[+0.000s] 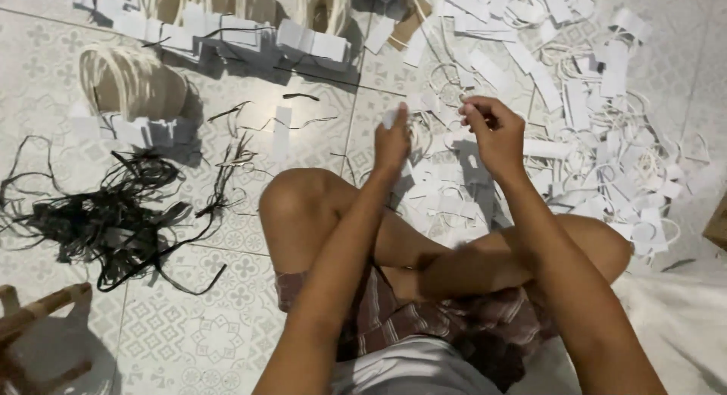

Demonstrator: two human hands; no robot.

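In the head view, a person sits cross-legged on a patterned tiled floor with both hands raised over a wide scatter of white paper tags and pale looped strings. The left hand is closed, thumb against fingers, on a small white tag that pokes up just above the knuckles. The right hand is held close beside it, its fingertips pinched together near the top; it seems to be nipping a thin pale string, though the strand is too fine and blurred here to be sure. The two hands are near each other but not touching, level with each other above the knees. Judged from this pose, the step in hand is the stringing of one tag: the tag is held steady on one side while a loop is brought to it from the other. The next move would call for lining the string's end up with the tag's hole, a fine job needing the tag held still and flat. Off to the left lie a tangle of black cords, a finished bundle of pale strings with tags, and more such bundles in a row along the top. A wooden stool leg shows at the lower left corner.
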